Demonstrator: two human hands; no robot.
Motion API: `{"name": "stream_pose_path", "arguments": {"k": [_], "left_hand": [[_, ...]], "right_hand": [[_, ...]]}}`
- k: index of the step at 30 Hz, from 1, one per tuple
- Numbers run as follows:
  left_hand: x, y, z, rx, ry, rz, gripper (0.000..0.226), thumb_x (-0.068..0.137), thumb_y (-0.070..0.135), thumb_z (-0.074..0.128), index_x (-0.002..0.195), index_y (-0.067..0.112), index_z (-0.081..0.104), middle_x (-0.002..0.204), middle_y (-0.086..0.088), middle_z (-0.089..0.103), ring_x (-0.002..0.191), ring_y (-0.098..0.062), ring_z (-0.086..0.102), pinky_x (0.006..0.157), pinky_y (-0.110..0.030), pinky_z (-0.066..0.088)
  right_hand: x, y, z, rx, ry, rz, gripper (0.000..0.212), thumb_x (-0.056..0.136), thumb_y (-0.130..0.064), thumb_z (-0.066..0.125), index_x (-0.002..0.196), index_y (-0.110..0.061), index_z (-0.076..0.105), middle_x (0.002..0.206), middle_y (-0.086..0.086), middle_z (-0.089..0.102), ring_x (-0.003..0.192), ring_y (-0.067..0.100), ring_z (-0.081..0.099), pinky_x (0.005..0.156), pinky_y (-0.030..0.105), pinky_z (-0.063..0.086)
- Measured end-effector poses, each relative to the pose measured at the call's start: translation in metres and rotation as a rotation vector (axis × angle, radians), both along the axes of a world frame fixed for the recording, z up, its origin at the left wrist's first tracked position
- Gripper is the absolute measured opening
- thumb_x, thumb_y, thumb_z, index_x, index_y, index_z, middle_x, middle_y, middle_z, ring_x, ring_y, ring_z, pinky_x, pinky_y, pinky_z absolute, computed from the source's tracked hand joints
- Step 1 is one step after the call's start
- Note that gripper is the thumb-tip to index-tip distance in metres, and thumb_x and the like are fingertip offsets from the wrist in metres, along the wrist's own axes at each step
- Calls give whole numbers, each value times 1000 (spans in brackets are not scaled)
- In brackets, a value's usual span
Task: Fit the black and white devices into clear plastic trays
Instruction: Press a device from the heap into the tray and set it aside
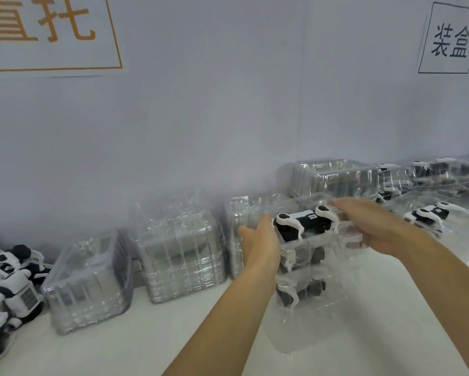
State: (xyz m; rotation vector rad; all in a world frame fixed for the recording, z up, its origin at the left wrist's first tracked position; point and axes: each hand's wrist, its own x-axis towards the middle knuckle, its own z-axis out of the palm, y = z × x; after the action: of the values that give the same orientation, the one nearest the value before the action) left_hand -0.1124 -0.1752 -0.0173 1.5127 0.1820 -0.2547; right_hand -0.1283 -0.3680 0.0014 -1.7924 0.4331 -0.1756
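Note:
A stack of clear plastic trays [313,318] with black and white devices in them stands in front of me on the white table. The top tray holds a black and white device [302,222]. My left hand [260,241] grips the left side of this top tray, thumb near the device. My right hand [374,226] holds the right side, fingers curled over the far rim. Lower devices show dimly through the plastic.
Stacks of empty clear trays [179,251] line the wall, one more at the left [88,283] and one at the back right [333,177]. Loose devices [9,289] are piled at far left. Filled trays [431,215] lie at right. Signs hang on the wall.

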Motion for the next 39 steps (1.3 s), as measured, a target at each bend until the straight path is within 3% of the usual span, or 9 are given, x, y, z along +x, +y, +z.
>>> {"name": "stream_pose_path", "arguments": {"k": [3, 6, 9, 15, 17, 23, 28, 32, 39], "left_hand": [[0, 2, -3, 15, 14, 0, 55, 96, 45, 45, 144, 20, 33, 114, -2, 51, 84, -16, 47, 70, -34, 36], [-1, 6, -4, 10, 39, -13, 63, 94, 50, 50, 146, 23, 30, 135, -6, 48, 104, -24, 48, 81, -37, 38], [0, 9, -5, -9, 51, -39, 68, 91, 53, 54, 147, 26, 28, 140, -6, 44, 117, -27, 47, 90, -41, 39], [-2, 12, -8, -19, 50, -58, 76, 91, 55, 54, 153, 28, 18, 150, -4, 36, 120, -27, 41, 88, -42, 32], [-2, 12, -10, -14, 38, -57, 77, 93, 53, 54, 155, 29, 15, 150, -5, 36, 124, -29, 41, 89, -44, 32], [-3, 10, -15, -28, 27, -28, 94, 90, 62, 57, 158, 31, 2, 162, -5, 25, 145, -33, 30, 113, -55, 28], [-9, 14, -30, -116, 75, -77, 89, 86, 77, 45, 158, 36, 13, 165, -3, 21, 148, -31, 26, 116, -57, 23], [-15, 16, -41, -168, 156, -125, 96, 79, 84, 43, 158, 42, 7, 167, -3, 12, 150, -35, 19, 115, -63, 17], [-21, 9, -44, -146, 107, -137, 91, 81, 83, 43, 157, 42, 14, 165, -7, 18, 147, -36, 26, 115, -65, 22]], "right_hand": [[4, 2, -5, -10, 10, -6, 31, 99, -39, 55, 120, -17, 62, 93, 5, 58, 81, 22, 54, 75, 38, 44], [3, 4, -10, 10, 21, 5, 35, 99, -43, 54, 120, -16, 63, 85, 3, 57, 75, 20, 52, 73, 36, 42], [1, 2, -10, 56, 21, 2, 36, 98, -42, 56, 123, -16, 63, 84, 3, 58, 74, 20, 51, 69, 36, 40], [-1, 0, -10, 11, 40, -1, 29, 99, -42, 53, 121, -24, 61, 114, 5, 61, 96, 26, 55, 81, 40, 44], [0, 1, -11, 3, 41, -1, 28, 100, -39, 51, 120, -21, 62, 111, 6, 62, 94, 26, 55, 79, 39, 44], [0, 2, -16, -11, 58, -13, 28, 100, -42, 50, 115, -22, 63, 118, 9, 63, 100, 29, 58, 82, 41, 47], [-5, -1, -23, -21, 90, -29, 38, 97, -51, 51, 125, -26, 55, 123, 4, 56, 109, 33, 56, 83, 45, 47], [-8, -1, -26, 5, 113, -1, 38, 97, -51, 50, 126, -28, 56, 123, 6, 55, 107, 34, 57, 82, 47, 48], [-15, 7, -23, -122, 1, -92, 46, 102, -48, 42, 143, -29, 43, 142, 1, 48, 120, 28, 50, 98, 48, 39]]}}
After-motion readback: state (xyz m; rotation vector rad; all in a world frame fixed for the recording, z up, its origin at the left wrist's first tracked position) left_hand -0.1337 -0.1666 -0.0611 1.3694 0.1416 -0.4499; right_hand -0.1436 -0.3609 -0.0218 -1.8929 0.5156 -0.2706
